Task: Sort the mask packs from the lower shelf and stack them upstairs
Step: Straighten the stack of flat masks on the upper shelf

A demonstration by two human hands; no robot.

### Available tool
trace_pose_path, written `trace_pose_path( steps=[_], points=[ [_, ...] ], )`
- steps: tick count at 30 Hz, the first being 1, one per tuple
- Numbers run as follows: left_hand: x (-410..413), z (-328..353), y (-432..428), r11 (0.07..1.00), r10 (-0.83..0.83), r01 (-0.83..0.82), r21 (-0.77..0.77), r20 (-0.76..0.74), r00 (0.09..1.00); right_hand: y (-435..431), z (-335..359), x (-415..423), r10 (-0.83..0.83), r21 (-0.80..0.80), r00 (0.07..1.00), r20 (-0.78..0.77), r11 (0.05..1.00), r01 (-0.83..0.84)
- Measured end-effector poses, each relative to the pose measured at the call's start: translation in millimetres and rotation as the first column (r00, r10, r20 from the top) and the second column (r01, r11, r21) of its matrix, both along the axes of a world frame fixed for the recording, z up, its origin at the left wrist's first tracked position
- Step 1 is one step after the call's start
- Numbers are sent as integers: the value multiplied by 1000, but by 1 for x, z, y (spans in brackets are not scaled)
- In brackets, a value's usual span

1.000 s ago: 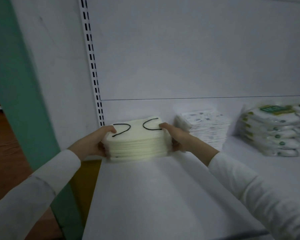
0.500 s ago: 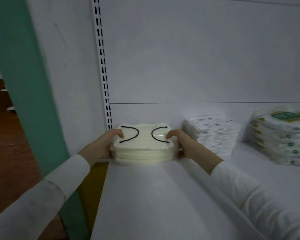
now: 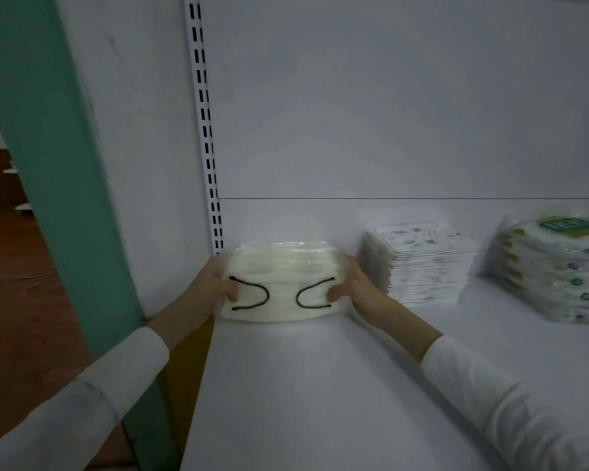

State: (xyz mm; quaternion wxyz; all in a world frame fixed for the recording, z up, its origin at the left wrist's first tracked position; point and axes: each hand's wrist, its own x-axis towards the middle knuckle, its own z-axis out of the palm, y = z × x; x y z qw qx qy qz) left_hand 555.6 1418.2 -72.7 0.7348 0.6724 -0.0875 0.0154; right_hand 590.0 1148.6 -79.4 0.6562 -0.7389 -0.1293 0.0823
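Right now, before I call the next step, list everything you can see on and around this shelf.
cream mask pack: 1, cream with black ear loops, back left of the shelf, loop face toward the camera
patterned pack stack: 1, white with faint print, just right of the cream mask pack
green-label pack stack: 1, white with green labels, far right
shelf: 1, white, under all three
slotted upright: 1, white with black slots, back left corner
post: 1, green, left of the shelf
floor: brown wood, far left
left hand: 1, white sleeve, grip on the pack's left end
right hand: 1, white sleeve, grip on its right end
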Motion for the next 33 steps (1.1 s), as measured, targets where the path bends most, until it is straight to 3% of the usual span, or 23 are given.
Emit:
trace_pose_path(
  steps=[6, 11, 18, 20, 24, 28, 33],
  points=[
    [-4, 1, 5, 995, -92, 92, -47, 3, 996, -10, -4, -4, 182, 139, 983, -36, 975, -175],
    [-9, -8, 1, 996, -32, 32, -89, 7, 999, 1, -16, -4, 13, 227, 997, -71, 974, 4],
    [-17, -10, -1, 987, -73, 68, -149, -22, 997, 3, -4, -14, 58, 300, 998, 1, 952, -56],
    [-17, -12, -1, 982, -51, 41, -182, -46, 998, 0, -8, -11, 44, 318, 996, -73, 948, -19],
    [-19, -11, 1, 919, -33, -37, -392, -169, 985, 3, -13, -8, -62, 400, 968, -244, 903, 158],
    [-17, -9, -9, 918, 148, -196, -345, -162, 976, 14, 3, -20, -61, 436, 954, -294, 879, 190],
    [-20, -1, -11, 922, -2, -96, -375, -252, 968, 15, 3, -23, -109, 421, 933, -344, 870, 256]
  ],
)
